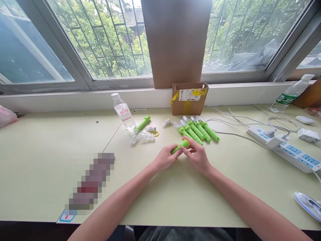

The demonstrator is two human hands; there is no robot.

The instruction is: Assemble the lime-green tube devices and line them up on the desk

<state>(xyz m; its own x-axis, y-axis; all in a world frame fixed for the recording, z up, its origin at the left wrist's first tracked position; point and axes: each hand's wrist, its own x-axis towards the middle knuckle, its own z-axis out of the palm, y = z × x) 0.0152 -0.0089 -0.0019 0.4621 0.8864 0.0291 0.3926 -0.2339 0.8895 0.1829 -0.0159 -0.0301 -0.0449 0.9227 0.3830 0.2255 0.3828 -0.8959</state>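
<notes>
My left hand (pixel 167 157) is closed around the body of a green plastic tube (pixel 176 149), low over the table. At the tube's upper right end, the thumb and fingers of my right hand (pixel 197 155) pinch the threaded part, where a yellow ring (pixel 187 143) shows. Just beyond my hands lie several similar green tubes with clear tops (pixel 192 129), side by side. To the left are another green tube (pixel 142 124), clear plastic covers (pixel 146 137), a small white-and-grey piece (pixel 150 128), a loose yellow ring (pixel 155 134) and a small white piece (pixel 166 122).
A water bottle (pixel 124 112) stands at back left, a cardboard box (pixel 189 100) by the window. On the right are a power strip (pixel 286 150), cables, a second bottle (pixel 288 95) and a white device (pixel 308 206). A blurred-out object (pixel 92 180) lies at left.
</notes>
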